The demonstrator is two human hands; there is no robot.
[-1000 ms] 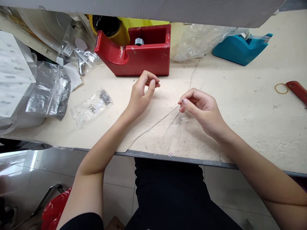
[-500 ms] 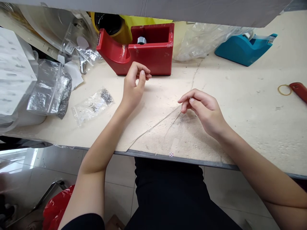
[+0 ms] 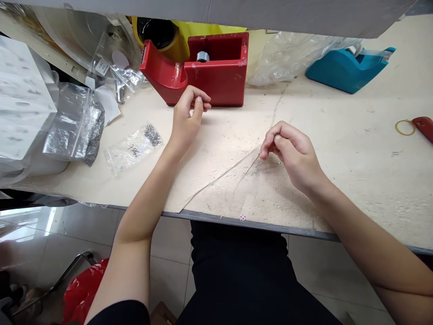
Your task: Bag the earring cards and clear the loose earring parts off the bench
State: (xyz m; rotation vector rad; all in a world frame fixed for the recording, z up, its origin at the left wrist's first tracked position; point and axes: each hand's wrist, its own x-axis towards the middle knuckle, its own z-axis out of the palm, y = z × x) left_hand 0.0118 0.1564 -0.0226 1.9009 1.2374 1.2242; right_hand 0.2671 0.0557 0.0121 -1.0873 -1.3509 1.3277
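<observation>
My left hand (image 3: 189, 113) hovers in front of the red tape dispenser (image 3: 219, 81), fingers curled in and thumb against them. Whatever it may hold is hidden. To the right, my right hand (image 3: 296, 155) is closed in a pinch above the table, thumb pressed to the bent index finger; anything between them is too small to make out. Thin slivers of metal or wire (image 3: 257, 167) lie scattered just below its fingertips. A tiny shiny piece (image 3: 279, 162) sits beneath that hand. Left of my left forearm is a small zip bag (image 3: 130, 149) with dark little parts in one corner.
A teal tape dispenser (image 3: 348, 70) stands at the back right, beside crumpled clear plastic (image 3: 287, 56). Far right lie a rubber band (image 3: 405, 127) and a red handle (image 3: 424, 128). More plastic bags (image 3: 69, 122) crowd the left. A grey panel (image 3: 216, 16) overhangs the back.
My right hand's fingers have curled further inward, tightening the pinch, and the hand has shifted slightly right. My left hand has barely moved. The whole view has shifted a little.
</observation>
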